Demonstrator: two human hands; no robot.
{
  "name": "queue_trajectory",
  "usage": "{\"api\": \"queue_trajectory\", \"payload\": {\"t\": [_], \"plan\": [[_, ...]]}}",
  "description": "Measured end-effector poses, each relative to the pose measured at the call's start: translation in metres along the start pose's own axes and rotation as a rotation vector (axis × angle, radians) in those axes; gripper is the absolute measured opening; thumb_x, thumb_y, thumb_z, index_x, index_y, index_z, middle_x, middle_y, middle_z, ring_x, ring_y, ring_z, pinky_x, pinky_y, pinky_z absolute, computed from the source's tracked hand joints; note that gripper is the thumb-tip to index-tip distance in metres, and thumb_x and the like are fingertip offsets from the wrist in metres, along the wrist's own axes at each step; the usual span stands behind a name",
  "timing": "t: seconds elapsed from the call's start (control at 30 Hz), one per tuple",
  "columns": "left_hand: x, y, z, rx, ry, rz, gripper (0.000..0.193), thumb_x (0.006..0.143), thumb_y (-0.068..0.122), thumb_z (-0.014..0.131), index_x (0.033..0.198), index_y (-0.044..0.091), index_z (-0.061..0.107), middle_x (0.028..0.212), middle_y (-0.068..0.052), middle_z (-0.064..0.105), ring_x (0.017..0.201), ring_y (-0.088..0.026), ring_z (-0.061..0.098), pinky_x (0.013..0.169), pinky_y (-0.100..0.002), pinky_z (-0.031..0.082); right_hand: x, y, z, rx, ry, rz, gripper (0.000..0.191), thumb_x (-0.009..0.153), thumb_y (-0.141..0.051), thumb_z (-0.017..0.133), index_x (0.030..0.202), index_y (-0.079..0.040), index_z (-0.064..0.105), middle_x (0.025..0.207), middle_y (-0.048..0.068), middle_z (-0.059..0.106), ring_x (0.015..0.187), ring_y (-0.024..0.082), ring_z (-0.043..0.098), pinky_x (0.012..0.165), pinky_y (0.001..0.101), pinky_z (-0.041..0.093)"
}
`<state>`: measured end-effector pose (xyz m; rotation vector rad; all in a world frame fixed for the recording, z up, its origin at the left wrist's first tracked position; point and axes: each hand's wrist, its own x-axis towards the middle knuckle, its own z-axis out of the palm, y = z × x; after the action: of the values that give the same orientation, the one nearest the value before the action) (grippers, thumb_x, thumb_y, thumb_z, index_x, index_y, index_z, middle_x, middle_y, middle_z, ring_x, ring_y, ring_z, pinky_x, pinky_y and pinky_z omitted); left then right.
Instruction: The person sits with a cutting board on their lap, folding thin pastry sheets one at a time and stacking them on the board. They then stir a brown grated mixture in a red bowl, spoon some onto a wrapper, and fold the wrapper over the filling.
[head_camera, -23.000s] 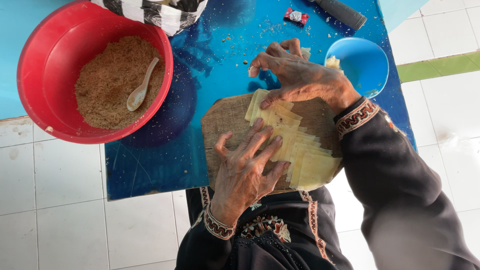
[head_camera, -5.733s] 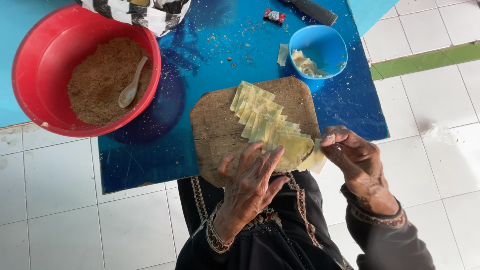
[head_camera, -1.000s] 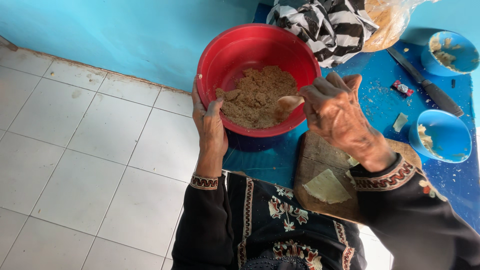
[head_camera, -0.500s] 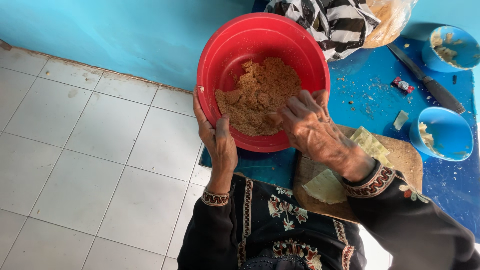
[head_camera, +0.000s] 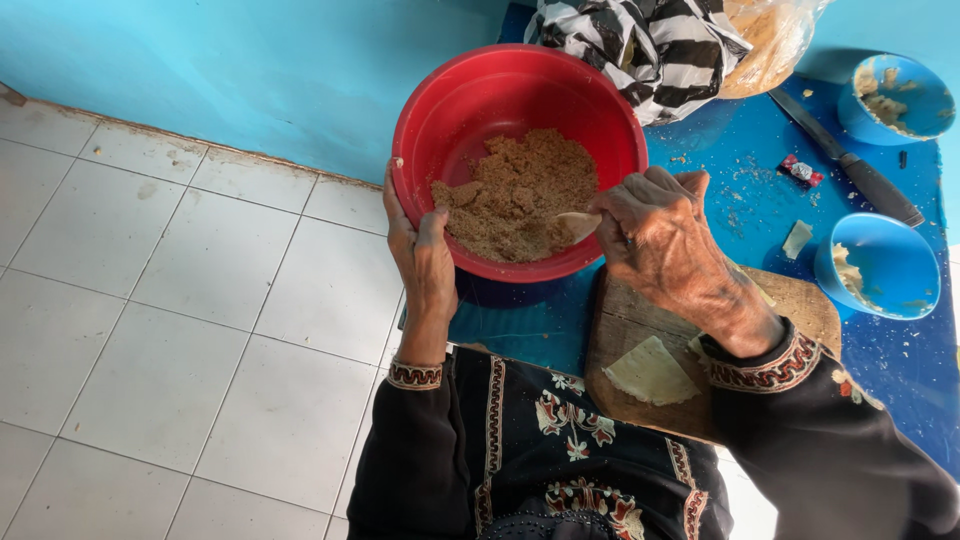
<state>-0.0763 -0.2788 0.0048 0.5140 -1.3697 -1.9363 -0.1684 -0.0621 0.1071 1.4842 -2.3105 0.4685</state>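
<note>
Red bowl (head_camera: 470, 110) sits at the near left edge of the blue tabletop (head_camera: 740, 170), tipped a little toward me, with a mound of brown crumbly filling (head_camera: 520, 190) heaped in its lower half. My left hand (head_camera: 425, 265) grips the bowl at its left rim, thumb hooked over the inside and the fingers (head_camera: 395, 225) wrapped down the outer wall, closed firmly on it. My right hand (head_camera: 665, 245) hovers over the bowl's right rim with its fingers curled around the handle of a pale spoon (head_camera: 578, 225), whose bowl end is touching the filling; the handle itself is hidden under my hand. Just beneath my right wrist lies a wooden cutting board (head_camera: 800, 300), and a pale square dough wrapper (head_camera: 650, 372) rests on its near part, with more wrappers mostly covered by my sleeve. To the right of the board stands a blue bowl (head_camera: 885, 265) with a smear of something pale inside, and a second blue bowl (head_camera: 900, 95) sits farther back. Between them lie a dark-handled knife (head_camera: 855, 170) and a small red wrapped sweet (head_camera: 800, 170). Behind the red bowl are a black-and-white striped cloth (head_camera: 650, 45) and a clear plastic bag (head_camera: 770, 40). White floor tiles (head_camera: 150, 300) fill the left side.
</note>
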Motion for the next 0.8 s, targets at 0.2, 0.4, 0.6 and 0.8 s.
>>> {"api": "queue_trajectory", "payload": {"t": [0.2, 0.4, 0.6, 0.8], "plan": [[0.008, -0.002, 0.002, -0.003, -0.006, -0.019, 0.077, 0.088, 0.015, 0.052, 0.160, 0.008, 0.027, 0.152, -0.022, 0.049, 0.132, -0.032, 0.055, 0.112, -0.044, 0.046, -0.008, 0.004, -0.008, 0.054, 0.009, 0.058, 0.011, 0.085, 0.000, 0.070, 0.093, -0.007, 0.070, 0.087, 0.007, 0.066, 0.085, 0.025, 0.058, 0.084, 0.0427, 0.036], [0.009, -0.007, 0.002, -0.024, -0.010, -0.029, 0.078, 0.087, 0.016, 0.054, 0.160, 0.009, 0.028, 0.154, -0.020, 0.047, 0.137, -0.031, 0.052, 0.115, -0.043, 0.043, -0.014, 0.009, -0.011, 0.045, 0.018, 0.079, 0.011, 0.084, 0.003, 0.069, 0.091, -0.006, 0.070, 0.082, 0.006, 0.066, 0.079, 0.024, 0.058, 0.080, 0.0412, 0.035], [0.011, -0.010, 0.004, -0.054, -0.025, -0.037, 0.078, 0.087, 0.017, 0.054, 0.160, 0.010, 0.028, 0.154, -0.021, 0.047, 0.138, -0.032, 0.051, 0.117, -0.045, 0.041, -0.018, 0.013, -0.013, 0.071, 0.053, 0.097, 0.015, 0.085, 0.004, 0.068, 0.095, -0.006, 0.070, 0.081, 0.006, 0.064, 0.081, 0.025, 0.059, 0.079, 0.0400, 0.037], [0.013, -0.009, 0.005, -0.028, -0.024, -0.049, 0.079, 0.086, 0.018, 0.054, 0.160, 0.011, 0.027, 0.155, -0.020, 0.046, 0.140, -0.032, 0.050, 0.118, -0.045, 0.041, -0.018, 0.016, -0.009, 0.062, 0.059, 0.101, 0.013, 0.084, 0.004, 0.068, 0.092, -0.006, 0.070, 0.078, 0.006, 0.063, 0.078, 0.025, 0.061, 0.076, 0.0423, 0.040]]}}
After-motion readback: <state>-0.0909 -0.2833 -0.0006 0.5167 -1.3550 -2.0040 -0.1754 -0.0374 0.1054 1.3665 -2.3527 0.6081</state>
